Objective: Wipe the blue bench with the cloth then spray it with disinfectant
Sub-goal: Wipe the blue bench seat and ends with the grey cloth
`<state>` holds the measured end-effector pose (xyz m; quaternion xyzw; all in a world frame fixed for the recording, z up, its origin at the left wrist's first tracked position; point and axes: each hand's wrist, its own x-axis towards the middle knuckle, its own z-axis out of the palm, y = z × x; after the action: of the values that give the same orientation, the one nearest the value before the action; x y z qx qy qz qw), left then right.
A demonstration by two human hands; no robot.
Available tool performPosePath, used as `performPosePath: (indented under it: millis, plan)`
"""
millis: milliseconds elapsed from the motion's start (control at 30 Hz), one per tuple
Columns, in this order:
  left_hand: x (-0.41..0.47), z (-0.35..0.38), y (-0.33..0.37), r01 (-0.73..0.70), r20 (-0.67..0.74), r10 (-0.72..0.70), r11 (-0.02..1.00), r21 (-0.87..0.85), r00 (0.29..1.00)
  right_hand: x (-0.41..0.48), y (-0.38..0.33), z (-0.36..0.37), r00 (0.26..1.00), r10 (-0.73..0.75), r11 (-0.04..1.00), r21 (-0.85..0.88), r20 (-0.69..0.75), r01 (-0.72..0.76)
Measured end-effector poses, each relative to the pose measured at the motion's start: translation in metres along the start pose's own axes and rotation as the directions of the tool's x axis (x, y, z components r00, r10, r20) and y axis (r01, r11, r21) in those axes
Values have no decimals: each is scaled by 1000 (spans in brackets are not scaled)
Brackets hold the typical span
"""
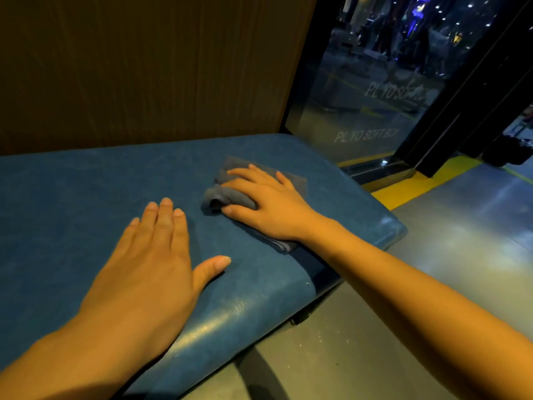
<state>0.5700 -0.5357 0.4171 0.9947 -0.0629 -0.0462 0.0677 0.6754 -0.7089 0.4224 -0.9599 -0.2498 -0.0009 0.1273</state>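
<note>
The left forearm is lying across the front edge of the blue bench (pixel 72 203), entering from the lower-left corner. The left hand (pixel 150 269) is resting palm-down on the seat, fingers straight & close together, thumb sticking out to the right; it's holding nothing. The bench's padded front edge is showing shiny, scuffed wear just right of that wrist. The grey floor (pixel 447 269) is showing below & to the right.

The right forearm is stretching in from the lower right, over the floor & the seat's edge. The right hand (pixel 268 203) is pressing flat on the grey cloth (pixel 229 195), fingers spread & nearly straight, thumb lying along the bunched left side. It's pushing down on the cloth, not clenching round it. The cloth is lying on the seat top toward the bench's right end, just beyond & right of the left hand, w/ a gap btwn them. It's crumpled, w/ a corner poking out past the fingertips & another under the wrist.

Farther back, a wood-grain panel (pixel 144 67) is standing behind the bench. To its right, a glass pane (pixel 360 90) in a dark frame is reflecting lights & carrying pale lettering (pixel 366 135), only partly legible. A yellow strip (pixel 418 187) is running along the floor at the frame's foot.
</note>
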Motion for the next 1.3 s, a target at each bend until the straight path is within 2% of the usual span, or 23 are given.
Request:
performPosePath:
  millis: [67, 167, 233, 367, 533, 733, 900, 967, 1033, 1067, 1100, 1133, 1200, 1300]
  plan:
    - [-6, 3, -8, -23, -18, 24, 999, 31, 1000, -16, 19, -7, 998, 57, 998, -15, -13, -57]
    - [-19, 7, -16, -30, 52, 27, 998, 56, 998, -35, 52, -18, 982, 181, 982, -47, -58, -184]
    - [-24, 9, -20, -18, 103, 14, 999, 39, 995, -46, 77, -24, 951, 287, 953, -70, -116, -296]
    - [-28, 12, -25, -24, 92, 28, 999, -43, 995, -65, 113, -31, 866, 467, 877, -31, -181, -479]
    - [-29, 10, -19, -24, 100, 30, 998, -57, 995, -78, 113, -25, 805, 502, 860, 85, -316, -503]
    - [-27, 15, -19, -20, 66, 24, 998, -64, 998, -87, 91, -12, 679, 599, 783, 133, -425, -607]
    - [-29, 13, -21, -32, 37, 35, 996, -78, 999, -96, 33, 13, 593, 652, 751, 292, -473, -593]
    - [-29, 10, -19, -31, 22, 33, 996, -79, 999, -97, 0, 25, 601, 642, 763, 321, -477, -560]
    - [-34, 10, -21, -30, -11, 29, 996, -81, 1000, -95, -32, 37, 651, 591, 802, 259, -476, -538]
    - [-38, 13, -25, -46, -74, 40, 995, -89, 996, -92, -46, 43, 685, 554, 826, 209, -473, -524]
    - [-43, 16, -32, -83, -107, 79, 996, -30, 991, -89, -58, 47, 712, 512, 848, 154, -480, -506]
    - [-52, 17, -41, -83, -78, 86, 996, 34, 993, -87, -67, 51, 729, 476, 864, 109, -492, -491]
    - [-78, 24, -63, -62, -36, 63, 998, 10, 997, -85, -72, 53, 748, 433, 882, 65, -503, -466]
    - [-97, 37, -88, -126, -136, 124, 992, -10, 983, -90, -62, 52, 790, 386, 910, 57, -476, -411]
